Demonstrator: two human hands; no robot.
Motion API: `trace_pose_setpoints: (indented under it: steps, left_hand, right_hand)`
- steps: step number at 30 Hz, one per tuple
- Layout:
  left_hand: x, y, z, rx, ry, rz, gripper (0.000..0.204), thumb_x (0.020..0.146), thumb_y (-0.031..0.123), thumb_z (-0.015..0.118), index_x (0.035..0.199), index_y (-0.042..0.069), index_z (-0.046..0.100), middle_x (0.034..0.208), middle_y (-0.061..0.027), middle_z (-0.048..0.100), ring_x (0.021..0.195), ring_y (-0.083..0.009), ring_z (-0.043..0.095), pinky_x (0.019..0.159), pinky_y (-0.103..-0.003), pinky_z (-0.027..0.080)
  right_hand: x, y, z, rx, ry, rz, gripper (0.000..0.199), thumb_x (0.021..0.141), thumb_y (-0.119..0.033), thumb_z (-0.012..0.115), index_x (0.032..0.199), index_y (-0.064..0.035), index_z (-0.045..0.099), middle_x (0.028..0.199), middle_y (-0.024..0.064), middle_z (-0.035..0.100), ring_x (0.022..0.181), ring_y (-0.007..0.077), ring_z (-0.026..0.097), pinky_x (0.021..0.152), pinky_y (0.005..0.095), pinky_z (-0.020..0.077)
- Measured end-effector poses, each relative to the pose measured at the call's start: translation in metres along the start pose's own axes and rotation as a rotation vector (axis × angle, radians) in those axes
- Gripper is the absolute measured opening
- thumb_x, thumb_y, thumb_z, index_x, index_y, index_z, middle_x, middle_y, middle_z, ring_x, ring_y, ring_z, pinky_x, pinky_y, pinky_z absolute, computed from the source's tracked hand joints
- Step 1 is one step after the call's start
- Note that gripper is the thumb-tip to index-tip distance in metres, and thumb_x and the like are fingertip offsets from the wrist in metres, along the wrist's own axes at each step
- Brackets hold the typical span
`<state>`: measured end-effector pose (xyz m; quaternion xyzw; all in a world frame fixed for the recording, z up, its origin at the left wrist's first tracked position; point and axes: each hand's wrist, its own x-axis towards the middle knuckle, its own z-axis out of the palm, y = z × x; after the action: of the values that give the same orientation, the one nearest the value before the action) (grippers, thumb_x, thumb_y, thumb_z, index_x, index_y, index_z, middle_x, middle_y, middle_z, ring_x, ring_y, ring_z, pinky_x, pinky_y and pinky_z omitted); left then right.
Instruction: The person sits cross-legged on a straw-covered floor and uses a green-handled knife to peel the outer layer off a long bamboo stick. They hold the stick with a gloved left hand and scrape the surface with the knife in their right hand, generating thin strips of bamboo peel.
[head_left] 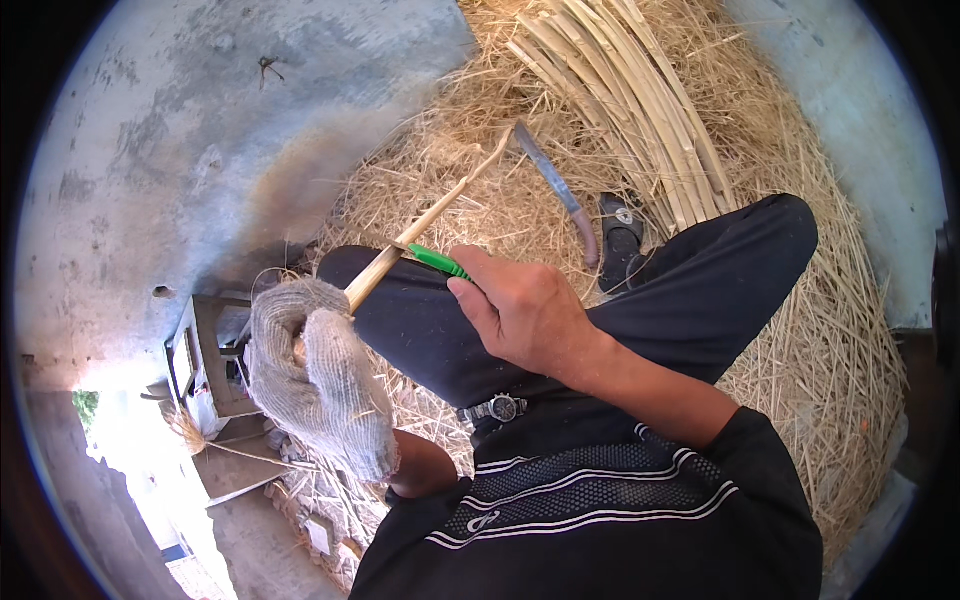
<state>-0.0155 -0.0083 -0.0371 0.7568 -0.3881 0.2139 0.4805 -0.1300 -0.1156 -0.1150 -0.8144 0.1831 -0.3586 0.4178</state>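
My left hand [322, 375], in a whitish knitted glove, is closed around the thick near end of a pale wooden stick [438, 208]. The stick slants away up and to the right, thinning to a slightly crooked tip. In my bare right hand [520, 312] is a small knife with a green handle [438, 262]. Its short blade touches the stick just beyond the glove; most of the handle is hidden by my fingers. Past the stick's tip, a machete [550, 180] with a dark blade and brown handle lies on the shavings.
Straw-coloured shavings [820, 370] cover the floor around my bent, dark-trousered legs. A bundle of long split strips [640, 100] lies at the far right, near my dark shoe [622, 240]. Grey walls [250, 100] rise on both sides; a wooden shelf [215, 345] stands at left.
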Motion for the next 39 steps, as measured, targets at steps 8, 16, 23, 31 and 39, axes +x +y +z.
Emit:
trace_pose_setpoints:
  steps: [8, 16, 23, 31, 39]
  left_hand:
    - [0.002, 0.005, 0.001, -0.031, -0.03, -0.021, 0.02, 0.085, 0.019, 0.063, 0.083, -0.001, 0.061, 0.078, -0.0092, 0.064, 0.071, -0.0182, 0.061, 0.07, -0.032, 0.049]
    - [0.008, 0.012, 0.002, -0.068, -0.1, -0.018, 0.017, 0.088, 0.017, 0.059, 0.083, 0.001, 0.063, 0.078, -0.0103, 0.065, 0.07, -0.017, 0.06, 0.067, -0.031, 0.049]
    - [-0.026, 0.006, 0.042, -0.135, -0.178, -0.19, 0.016, 0.093, 0.015, 0.058, 0.087, 0.0, 0.063, 0.079, -0.0038, 0.062, 0.069, -0.0103, 0.053, 0.062, -0.027, 0.044]
    - [-0.006, 0.008, 0.009, 0.161, 0.118, 0.035, 0.022, 0.088, 0.022, 0.071, 0.085, 0.0, 0.069, 0.079, -0.0068, 0.066, 0.068, -0.0143, 0.06, 0.061, -0.028, 0.049]
    - [-0.008, -0.001, -0.009, 0.231, 0.0, 0.043, 0.028, 0.089, 0.015, 0.069, 0.113, 0.001, 0.066, 0.105, -0.0132, 0.068, 0.091, -0.0285, 0.067, 0.08, -0.039, 0.055]
  right_hand:
    - [-0.006, -0.02, 0.004, -0.055, 0.05, 0.026, 0.021, 0.097, -0.023, 0.058, 0.104, -0.0028, 0.057, 0.061, 0.0159, 0.06, 0.051, 0.0348, 0.062, 0.048, 0.0443, 0.0496]
    - [-0.003, -0.005, 0.017, -0.136, 0.115, -0.04, 0.022, 0.1, -0.027, 0.054, 0.101, -0.0053, 0.055, 0.055, 0.0153, 0.059, 0.049, 0.0359, 0.063, 0.045, 0.0446, 0.05]
    - [-0.014, 0.015, 0.01, -0.18, -0.034, 0.207, 0.022, 0.1, -0.027, 0.053, 0.098, -0.0048, 0.056, 0.059, 0.0198, 0.06, 0.054, 0.0407, 0.062, 0.05, 0.052, 0.0482]
    - [-0.009, -0.032, -0.029, 0.172, -0.016, 0.003, 0.021, 0.097, -0.023, 0.059, 0.099, -0.0024, 0.055, 0.064, 0.016, 0.059, 0.055, 0.0357, 0.061, 0.049, 0.0447, 0.0465]
    - [-0.018, -0.031, -0.024, 0.213, -0.07, 0.063, 0.018, 0.096, -0.015, 0.06, 0.103, 0.0006, 0.058, 0.065, 0.0158, 0.058, 0.053, 0.0333, 0.062, 0.05, 0.0396, 0.0463]
